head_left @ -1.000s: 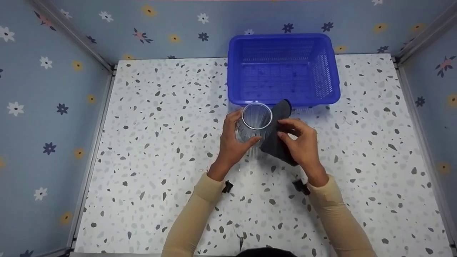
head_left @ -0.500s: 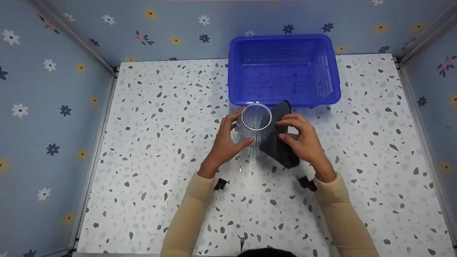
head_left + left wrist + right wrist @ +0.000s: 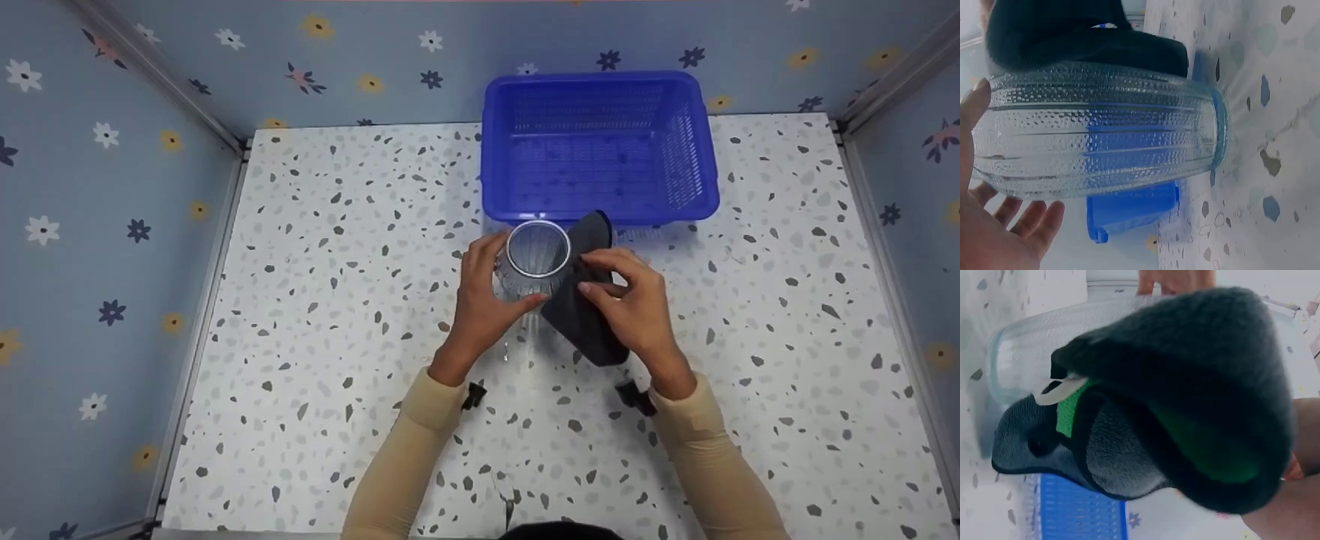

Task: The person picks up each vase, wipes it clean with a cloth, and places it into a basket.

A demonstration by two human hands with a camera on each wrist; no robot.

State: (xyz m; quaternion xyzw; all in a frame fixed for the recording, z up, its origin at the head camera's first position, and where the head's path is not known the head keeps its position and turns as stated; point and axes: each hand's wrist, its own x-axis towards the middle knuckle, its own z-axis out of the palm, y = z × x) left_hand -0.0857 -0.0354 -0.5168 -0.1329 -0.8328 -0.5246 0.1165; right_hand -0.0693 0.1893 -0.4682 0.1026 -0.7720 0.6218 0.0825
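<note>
A tall clear glass vase, ribbed and textured, stands upright on the speckled table; in the left wrist view its base meets the tabletop. My left hand grips it from the left, thumb in front and fingers round the far side near the top. With thumb and fingertips my right hand pinches a dark grey cloth against the vase's right side. Seen from the right wrist, the cloth is folded, showing a green inner face and a white loop.
A blue plastic basket with slotted sides sits just beyond the vase, near the back wall. Flower-patterned panels enclose the white speckled table at the back and sides.
The cloth's lower end has swung slightly toward me, along the vase's side. The vase's rim has shifted a little nearer. Both hands keep their hold, with small shifts.
</note>
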